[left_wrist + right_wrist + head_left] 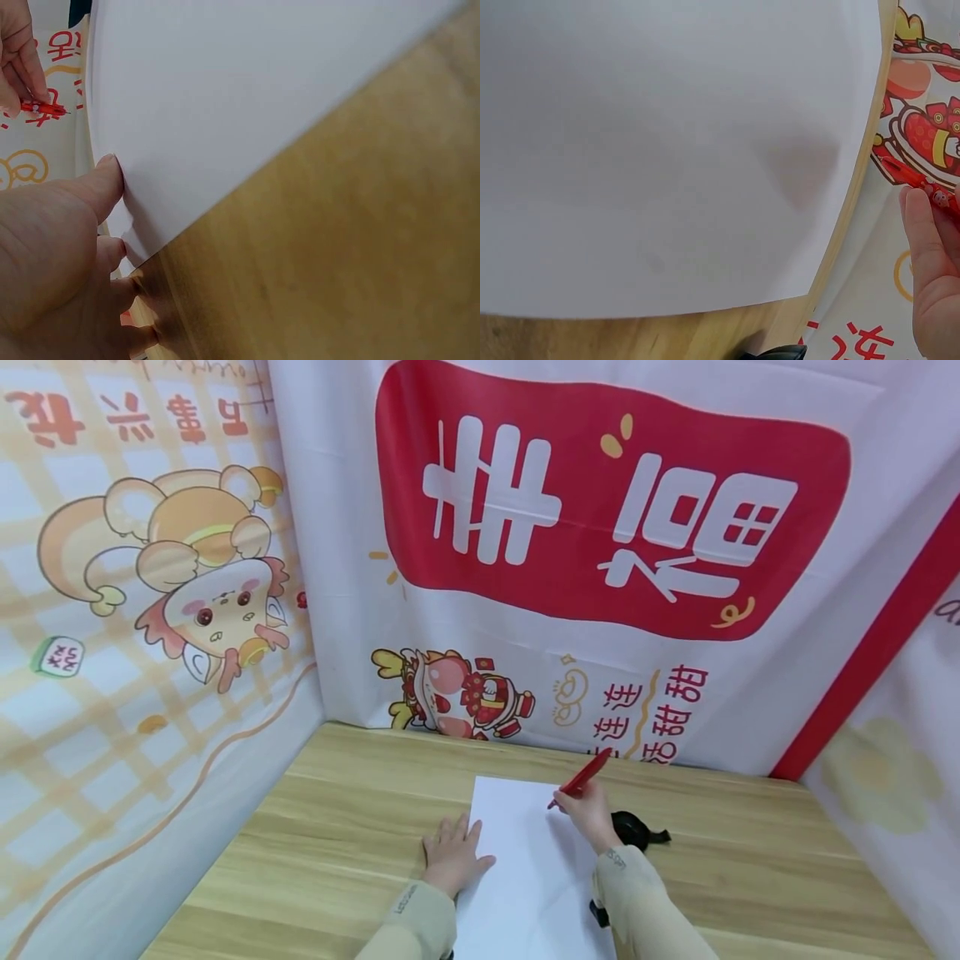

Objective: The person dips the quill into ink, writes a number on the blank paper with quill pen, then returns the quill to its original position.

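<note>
Left grip (pixel 453 858) on one sheet (pixel 525 868), right grip (pixel 591 816) around one red pen (pixel 587 773)

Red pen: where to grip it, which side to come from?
I'd grip the red pen low on its slim barrel, just behind the tip, from the lower right. In the head view it slants with its tip at lower left; the right hand pinches it there, leaving the tip free.
</note>
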`<state>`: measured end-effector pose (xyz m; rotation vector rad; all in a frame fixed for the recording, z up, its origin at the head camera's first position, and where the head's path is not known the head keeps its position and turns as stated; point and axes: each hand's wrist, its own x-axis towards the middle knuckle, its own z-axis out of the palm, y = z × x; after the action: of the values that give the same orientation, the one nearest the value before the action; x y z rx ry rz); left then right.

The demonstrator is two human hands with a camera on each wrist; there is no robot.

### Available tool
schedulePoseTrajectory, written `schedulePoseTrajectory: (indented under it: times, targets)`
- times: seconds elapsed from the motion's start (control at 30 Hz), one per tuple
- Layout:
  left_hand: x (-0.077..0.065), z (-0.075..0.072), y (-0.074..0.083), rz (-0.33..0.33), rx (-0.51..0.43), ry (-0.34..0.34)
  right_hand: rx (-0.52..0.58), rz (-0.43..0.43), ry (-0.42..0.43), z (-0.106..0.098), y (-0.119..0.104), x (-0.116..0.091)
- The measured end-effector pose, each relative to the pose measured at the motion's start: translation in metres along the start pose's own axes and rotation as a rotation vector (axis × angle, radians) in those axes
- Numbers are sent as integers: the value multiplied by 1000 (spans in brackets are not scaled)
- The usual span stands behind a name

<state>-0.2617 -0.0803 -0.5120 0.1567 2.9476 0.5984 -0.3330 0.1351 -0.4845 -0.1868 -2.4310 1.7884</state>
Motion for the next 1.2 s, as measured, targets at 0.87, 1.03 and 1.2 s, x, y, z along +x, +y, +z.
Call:
schedulePoseTrajectory:
  times: [0.87, 1.03, 1.2]
  targets:
    - [-2, -7, 3, -18, 10, -13, -66, 16, -29, 10, 6, 2]
    - [-2, -6, 3, -24, 6, -26, -85, 19, -28, 11, 7, 1]
    - [-1, -5, 3, -33, 18, -30, -116, 19, -31, 11, 7, 0]
